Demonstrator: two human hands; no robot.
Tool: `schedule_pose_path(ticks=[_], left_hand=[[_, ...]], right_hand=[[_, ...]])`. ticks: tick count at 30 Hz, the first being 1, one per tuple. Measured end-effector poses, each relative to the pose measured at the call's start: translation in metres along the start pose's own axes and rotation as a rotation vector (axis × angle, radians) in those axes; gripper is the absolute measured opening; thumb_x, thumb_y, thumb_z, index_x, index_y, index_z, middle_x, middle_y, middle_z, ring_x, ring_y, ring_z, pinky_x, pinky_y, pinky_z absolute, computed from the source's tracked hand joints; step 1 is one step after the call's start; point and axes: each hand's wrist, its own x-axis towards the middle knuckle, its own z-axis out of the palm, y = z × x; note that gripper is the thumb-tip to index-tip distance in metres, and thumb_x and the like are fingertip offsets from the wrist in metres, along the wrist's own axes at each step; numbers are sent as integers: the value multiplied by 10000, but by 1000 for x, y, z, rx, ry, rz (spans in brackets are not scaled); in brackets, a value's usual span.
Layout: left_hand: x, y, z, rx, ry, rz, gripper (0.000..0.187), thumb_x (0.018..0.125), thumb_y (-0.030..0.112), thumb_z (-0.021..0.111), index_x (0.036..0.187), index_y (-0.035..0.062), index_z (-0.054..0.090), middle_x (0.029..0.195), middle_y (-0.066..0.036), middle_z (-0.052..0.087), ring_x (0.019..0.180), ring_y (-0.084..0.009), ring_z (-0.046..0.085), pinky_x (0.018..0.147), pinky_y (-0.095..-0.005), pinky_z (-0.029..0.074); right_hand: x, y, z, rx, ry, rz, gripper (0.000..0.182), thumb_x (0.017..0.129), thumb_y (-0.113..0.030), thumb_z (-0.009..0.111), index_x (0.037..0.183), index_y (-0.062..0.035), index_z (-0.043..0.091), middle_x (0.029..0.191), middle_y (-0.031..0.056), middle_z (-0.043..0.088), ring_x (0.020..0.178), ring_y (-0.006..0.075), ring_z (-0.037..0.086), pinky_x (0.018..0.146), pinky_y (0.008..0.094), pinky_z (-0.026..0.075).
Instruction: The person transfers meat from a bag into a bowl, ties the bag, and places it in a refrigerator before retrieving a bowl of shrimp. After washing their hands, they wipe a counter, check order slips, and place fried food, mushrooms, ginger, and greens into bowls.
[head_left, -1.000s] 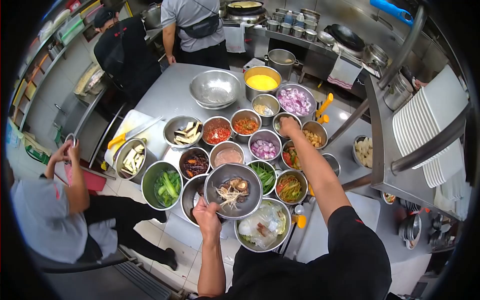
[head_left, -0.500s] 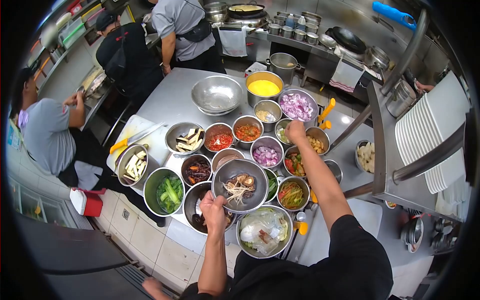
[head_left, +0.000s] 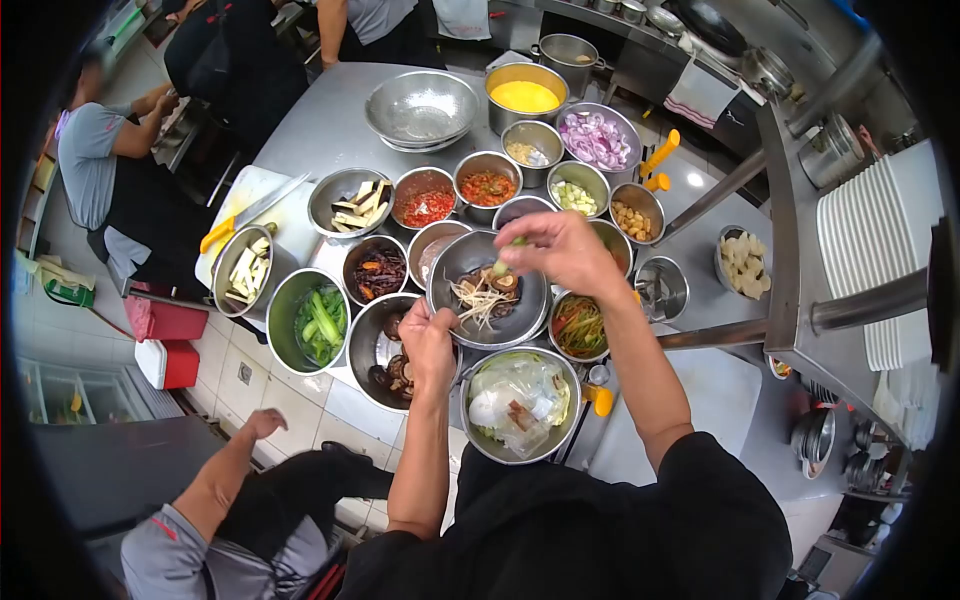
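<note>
My left hand grips the near-left rim of a metal bowl, held above the other containers. Inside the bowl lie brown mushroom slices and thin pale strands. Over its far right side hovers my right hand, fingers pinched on pale green vegetable pieces. Similar cut green pieces fill a small pot beyond that hand. Below the bowl, dark mushrooms sit in a larger pot, and a plastic bag rests in a nearer one.
Several pots surround my hands, among them chopped red chili, sliced purple onion and leafy greens. A yellow-handled knife lies on a white board at left. Stacked plates stand on the right shelf. A co-worker is at lower left.
My right hand has come back from the pot of green pieces to above the bowl, carrying some. The view has tilted down, and a co-worker has come into view at lower left.
</note>
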Motion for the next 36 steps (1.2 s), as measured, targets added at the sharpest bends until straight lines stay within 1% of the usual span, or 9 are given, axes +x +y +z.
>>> schedule_pose_path(ticks=[3,10,16,19,23,25,29,35,36], left_hand=[[0,0,2,18,-15,24,119,665,-62,506,596,28,471,592,6,496,516,-52,387,491,-194,313],[-2,-1,1,22,-16,9,80,659,-50,503,607,11,501,600,4,510,525,-54,404,500,-197,323],[-3,0,3,29,-19,9,69,655,-51,503,615,5,510,610,-7,527,537,-59,426,515,-202,341],[-5,1,3,30,-24,10,66,654,-57,501,624,1,515,615,-11,533,538,-61,432,514,-203,344],[-5,1,5,-17,-46,0,75,650,-74,492,650,-6,523,641,-19,553,544,-68,449,525,-201,361],[-7,5,6,-47,-59,-11,91,643,-85,486,674,-10,528,666,-29,569,552,-73,466,545,-195,381],[-7,6,-2,-81,-65,-12,134,618,-98,475,711,-24,536,700,-50,589,576,-83,495,570,-197,407],[-9,8,-7,-82,-44,-14,165,626,-113,430,736,-34,525,757,-99,606,591,-130,546,579,-220,457],[-9,5,-12,-68,-44,-11,170,626,-106,428,745,-38,528,759,-101,607,597,-132,552,582,-220,462]], right_hand=[[1,19,10,-91,-36,111,195,796,-20,632,984,30,645,751,62,648,666,56,561,592,221,465],[-5,21,10,-255,7,14,215,825,-33,572,1026,13,634,732,58,642,667,54,535,625,245,453],[-9,10,15,-38,90,26,263,792,-23,611,1053,7,622,831,106,677,808,89,616,705,255,488],[-11,10,11,-90,25,83,285,801,7,608,1085,19,606,993,82,662,925,124,618,801,246,484],[-12,10,11,-599,-32,-103,305,741,-55,659,1040,-6,631,841,168,665,807,168,655,719,285,497],[-8,10,5,-432,57,-26,280,749,-53,641,1027,-18,640,818,164,665,775,184,657,695,297,499],[30,27,-40,-575,597,-99,141,755,-19,596,877,-14,668,802,179,653,749,291,645,704,334,494],[56,80,-118,-839,787,72,199,760,-180,623,871,-25,678,816,208,641,819,321,631,788,380,486],[55,86,-138,-981,775,254,220,767,-188,616,906,-27,672,873,208,640,866,321,625,811,385,482]])
